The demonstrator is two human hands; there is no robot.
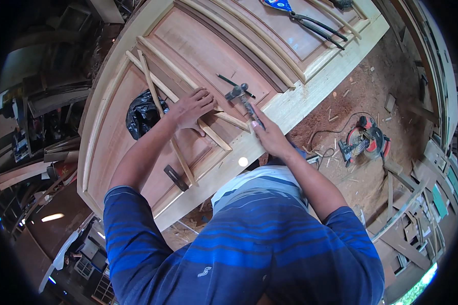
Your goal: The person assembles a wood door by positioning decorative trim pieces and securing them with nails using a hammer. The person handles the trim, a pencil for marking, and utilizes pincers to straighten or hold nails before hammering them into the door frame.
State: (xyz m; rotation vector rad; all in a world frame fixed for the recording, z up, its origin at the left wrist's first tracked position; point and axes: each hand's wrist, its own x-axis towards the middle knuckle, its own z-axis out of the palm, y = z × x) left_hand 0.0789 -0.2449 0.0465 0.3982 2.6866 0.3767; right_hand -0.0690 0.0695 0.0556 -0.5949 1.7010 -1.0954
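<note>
My left hand lies on a panelled wooden door, its fingers curled together over a pale moulding strip along a panel edge. The hand covers part of that strip. In my right hand is a hammer, gripped by the handle near the door's close edge. Its head is raised a little right of my left hand, over a dark pencil. Another loose strip passes beneath my left hand, and a thinner stick crosses by my left wrist.
A black plastic bag and a dark block-shaped tool rest on the door. Long-handled pincers lie at its far right beside a blue packet. A corded circular power saw sits on the shaving-strewn floor at right.
</note>
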